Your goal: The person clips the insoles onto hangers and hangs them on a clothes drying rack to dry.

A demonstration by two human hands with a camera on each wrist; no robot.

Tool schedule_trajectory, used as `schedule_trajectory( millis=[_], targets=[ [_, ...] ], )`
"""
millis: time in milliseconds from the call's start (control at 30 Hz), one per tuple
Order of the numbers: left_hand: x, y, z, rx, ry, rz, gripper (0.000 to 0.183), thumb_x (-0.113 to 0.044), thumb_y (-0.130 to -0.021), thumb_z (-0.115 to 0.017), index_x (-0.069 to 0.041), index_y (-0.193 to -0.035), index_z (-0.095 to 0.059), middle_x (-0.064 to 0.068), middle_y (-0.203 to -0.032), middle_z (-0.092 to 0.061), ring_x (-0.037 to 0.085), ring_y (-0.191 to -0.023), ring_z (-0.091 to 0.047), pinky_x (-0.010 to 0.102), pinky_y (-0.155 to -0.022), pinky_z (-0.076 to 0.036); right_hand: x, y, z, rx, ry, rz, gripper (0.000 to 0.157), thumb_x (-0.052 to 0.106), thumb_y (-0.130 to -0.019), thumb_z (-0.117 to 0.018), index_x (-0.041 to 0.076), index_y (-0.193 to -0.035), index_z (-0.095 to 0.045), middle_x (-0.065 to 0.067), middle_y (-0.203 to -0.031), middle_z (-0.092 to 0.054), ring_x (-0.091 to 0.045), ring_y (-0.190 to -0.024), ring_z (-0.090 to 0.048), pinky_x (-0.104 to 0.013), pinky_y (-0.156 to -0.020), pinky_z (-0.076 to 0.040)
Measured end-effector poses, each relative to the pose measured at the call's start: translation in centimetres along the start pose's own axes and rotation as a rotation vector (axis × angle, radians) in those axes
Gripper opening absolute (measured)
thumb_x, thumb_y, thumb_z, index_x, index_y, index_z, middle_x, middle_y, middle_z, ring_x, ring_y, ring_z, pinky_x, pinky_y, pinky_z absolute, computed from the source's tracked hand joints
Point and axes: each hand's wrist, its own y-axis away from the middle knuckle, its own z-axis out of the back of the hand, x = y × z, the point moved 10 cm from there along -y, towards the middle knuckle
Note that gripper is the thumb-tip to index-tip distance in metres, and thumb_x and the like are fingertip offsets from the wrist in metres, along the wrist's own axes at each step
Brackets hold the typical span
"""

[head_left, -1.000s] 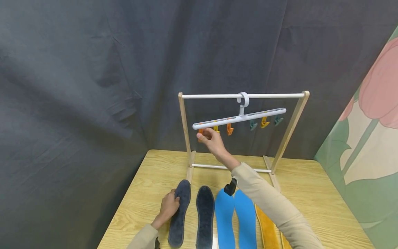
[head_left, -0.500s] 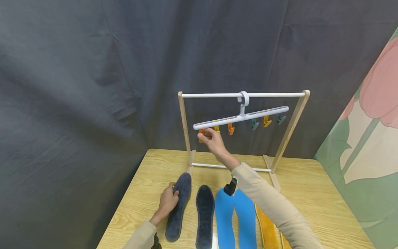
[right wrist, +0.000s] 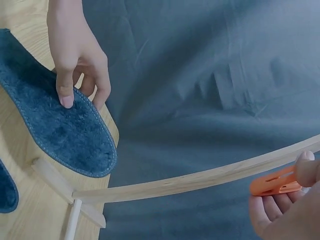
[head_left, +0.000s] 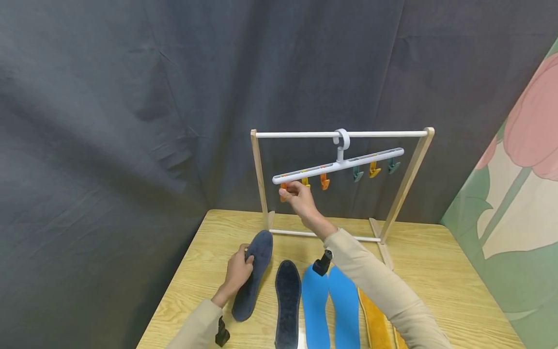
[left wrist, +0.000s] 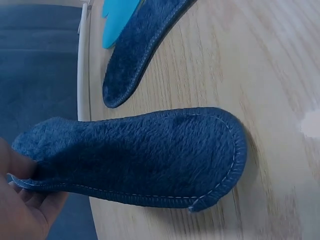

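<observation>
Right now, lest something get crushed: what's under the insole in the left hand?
Wooden table shows around the dark insole; in the head view its tip covers part of the rack's left foot. Anything directly beneath is hidden.

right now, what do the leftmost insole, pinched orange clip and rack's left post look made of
Leftmost insole: seemingly matte plush fabric, from its fuzzy pile and stitched edge.
Orange clip: probably smooth moulded plastic, given its even colour and slots.
Left post: likely matte pale wood, showing faint grain.
</observation>
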Motion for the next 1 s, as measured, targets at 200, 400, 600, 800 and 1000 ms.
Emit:
schedule_trajectory(
  millis=[200,400,600,800,1000],
  targets=[
    [-1.6,-0.6,0.3,-0.064,0.020,-0.058,0.032,0.000,-0.093,-0.064,0.003,-0.124,-0.058,0.016,-0.095,-0.068,0.034,-0.085,-0.066,0.049,-0.071,-0.053,0.0,0.2,0.3,0.005,-0.023,-0.038,0.029,0.004,-0.097,-0.062,-0.014,-0.119,-0.057,-0.016,-0.105,-0.061,-0.026,-0.098,-0.059,-0.040,-0.092,-0.049],
    [-3.8,-1.1,0.7,-0.112,0.051,-0.147,0.031,0.000,-0.093,-0.064,0.003,-0.123,-0.058,0.013,-0.090,-0.066,0.028,-0.078,-0.065,0.043,-0.065,-0.052,-0.5,0.1,0.4,0.011,-0.072,-0.079,0.024,0.003,-0.096,-0.063,-0.012,-0.115,-0.062,-0.016,-0.100,-0.068,-0.019,-0.088,-0.064,-0.039,-0.092,-0.051],
    [-5.0,-1.2,0.4,-0.122,0.088,-0.160,0.030,-0.002,-0.094,-0.064,0.001,-0.123,-0.059,0.011,-0.088,-0.064,0.019,-0.069,-0.059,0.035,-0.060,-0.048,-0.5,0.3,0.3,0.021,-0.083,-0.093,0.025,0.003,-0.097,-0.062,-0.011,-0.117,-0.062,-0.019,-0.104,-0.070,-0.018,-0.090,-0.064,-0.038,-0.091,-0.052],
    [-6.0,-1.5,0.4,-0.149,0.111,-0.178,0.029,0.002,-0.093,-0.065,-0.001,-0.121,-0.059,0.012,-0.089,-0.064,0.016,-0.067,-0.057,0.033,-0.060,-0.046,-0.5,0.3,0.4,0.003,-0.089,-0.090,0.023,0.002,-0.097,-0.060,-0.011,-0.116,-0.063,-0.018,-0.100,-0.070,-0.015,-0.086,-0.063,-0.030,-0.082,-0.052],
    [-6.9,-1.8,0.6,-0.171,0.151,-0.198,0.027,0.002,-0.092,-0.065,-0.003,-0.118,-0.059,0.013,-0.090,-0.064,0.019,-0.070,-0.061,0.036,-0.063,-0.050,-0.7,0.3,0.4,0.000,-0.109,-0.100,0.021,0.002,-0.098,-0.059,-0.012,-0.112,-0.064,-0.012,-0.092,-0.070,-0.011,-0.079,-0.062,-0.025,-0.074,-0.050]
  ],
)
